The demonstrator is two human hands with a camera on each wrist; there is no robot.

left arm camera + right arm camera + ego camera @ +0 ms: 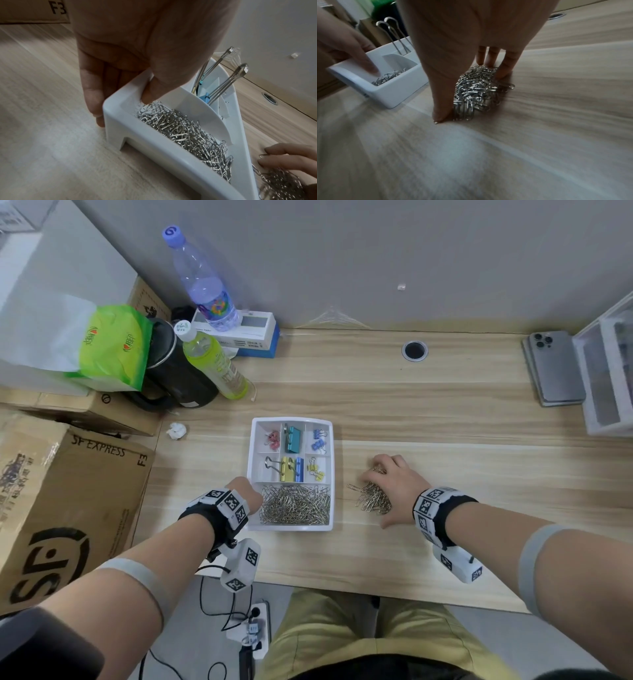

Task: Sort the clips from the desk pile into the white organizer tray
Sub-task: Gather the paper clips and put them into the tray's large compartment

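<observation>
The white organizer tray sits mid-desk, its front compartment full of silver paper clips and its upper cells holding coloured binder clips. My left hand grips the tray's front-left corner, thumb inside the wall, fingers outside. To the tray's right lies the pile of paper clips. My right hand is cupped over that pile, thumb on one side and fingers curled round the far side, gathering it against the desk.
Cardboard boxes line the left edge. Bottles, a black mug and a green bag stand at the back left. A crumpled paper ball lies left of the tray. A phone and a clear box are at the back right; a cable hole is behind.
</observation>
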